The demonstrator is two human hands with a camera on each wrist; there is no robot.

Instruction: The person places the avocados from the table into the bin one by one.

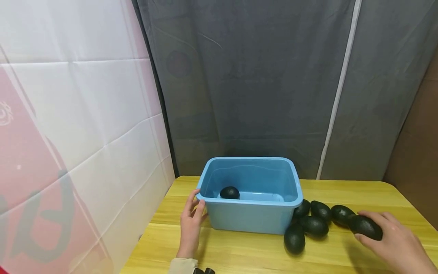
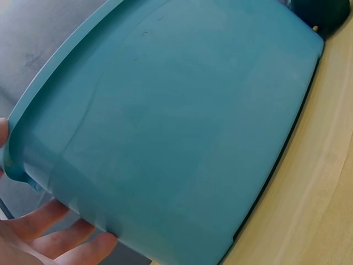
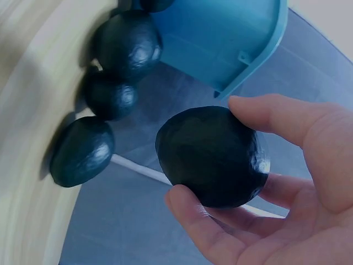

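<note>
Blue plastic bin (image 1: pixel 251 219) at lower centre of the head view, standing on a wooden table (image 1: pixel 239 255); it contains one dark avocado (image 1: pixel 229 192), lying toward its left wall. Left hand (image 1: pixel 191 224) rests with relaxed fingers against the bin's left corner, gripping nothing. At lower right, the right hand (image 1: pixel 393 238) curls thumb and fingers around a held avocado (image 1: pixel 365 227). Four loose avocados (image 1: pixel 313 226) lie clustered on the table between bin and held fruit.
</note>
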